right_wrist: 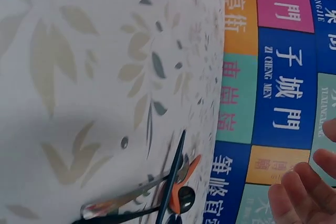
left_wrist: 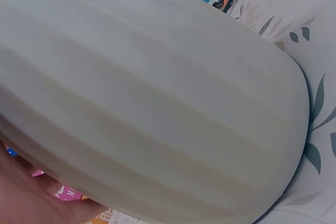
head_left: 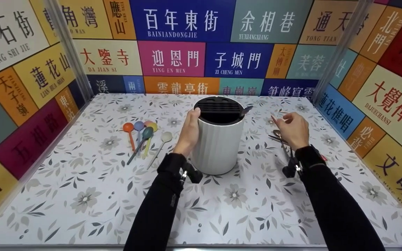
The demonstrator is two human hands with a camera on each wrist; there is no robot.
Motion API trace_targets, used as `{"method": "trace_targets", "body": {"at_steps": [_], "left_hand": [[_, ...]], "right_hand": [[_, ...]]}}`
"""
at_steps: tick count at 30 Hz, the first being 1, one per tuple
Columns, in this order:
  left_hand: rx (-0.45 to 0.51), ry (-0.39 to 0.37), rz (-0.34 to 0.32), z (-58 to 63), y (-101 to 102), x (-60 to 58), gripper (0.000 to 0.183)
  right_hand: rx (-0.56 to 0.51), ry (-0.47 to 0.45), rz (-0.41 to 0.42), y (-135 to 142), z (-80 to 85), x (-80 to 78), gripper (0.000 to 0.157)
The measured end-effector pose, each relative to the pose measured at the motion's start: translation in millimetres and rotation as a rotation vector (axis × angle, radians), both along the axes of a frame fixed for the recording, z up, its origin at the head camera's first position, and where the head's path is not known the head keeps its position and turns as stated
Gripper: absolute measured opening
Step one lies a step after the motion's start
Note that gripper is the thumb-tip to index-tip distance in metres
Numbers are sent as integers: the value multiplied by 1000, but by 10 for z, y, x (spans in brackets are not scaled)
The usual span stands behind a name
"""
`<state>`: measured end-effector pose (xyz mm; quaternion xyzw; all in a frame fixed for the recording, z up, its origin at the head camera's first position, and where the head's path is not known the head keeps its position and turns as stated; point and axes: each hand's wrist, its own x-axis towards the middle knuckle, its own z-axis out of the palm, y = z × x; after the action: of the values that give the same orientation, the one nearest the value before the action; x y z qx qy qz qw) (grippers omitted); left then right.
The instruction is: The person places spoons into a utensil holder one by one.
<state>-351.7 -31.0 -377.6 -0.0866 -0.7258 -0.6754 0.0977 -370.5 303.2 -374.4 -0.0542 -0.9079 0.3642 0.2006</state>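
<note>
A white ribbed utensil holder with a black slotted top stands upright on the table. My left hand grips its left side, the thumb at the rim; the other fingers are mostly hidden behind it. From the right of the top pokes the end of a dark utensil. Over on the right, my right hand hovers above a small pile of utensils, its fingers loosely bent with nothing visible in them. In the right wrist view, that pile shows a metal utensil, a dark stick and an orange piece.
Several coloured spoons lie left of the holder, among them an orange spoon, a dark teal spoon and a pale spoon. A leaf-patterned cloth covers the table. Sign-covered panels enclose the back and sides.
</note>
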Motion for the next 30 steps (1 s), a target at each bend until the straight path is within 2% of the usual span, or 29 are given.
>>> {"method": "trace_targets", "body": {"at_steps": [6, 13, 17, 22, 28, 30], "left_hand": [[-1, 2, 6, -1, 2, 4, 52], [-7, 3, 0, -10, -4, 0, 54], [1, 9, -3, -16, -8, -9, 55], [2, 13, -13, -9, -2, -2, 55], [-25, -1, -18, 3, 2, 6, 56], [-28, -4, -16, 5, 1, 4, 57]], "right_hand": [[136, -123, 21, 247, -179, 31, 41], [188, -242, 49, 361, -369, 29, 36], [203, -252, 58, 363, -472, 0, 31], [282, -279, 90, 376, -558, -31, 19], [326, -361, 110, 347, -589, -33, 53], [342, -386, 102, 328, -584, -30, 51]]}}
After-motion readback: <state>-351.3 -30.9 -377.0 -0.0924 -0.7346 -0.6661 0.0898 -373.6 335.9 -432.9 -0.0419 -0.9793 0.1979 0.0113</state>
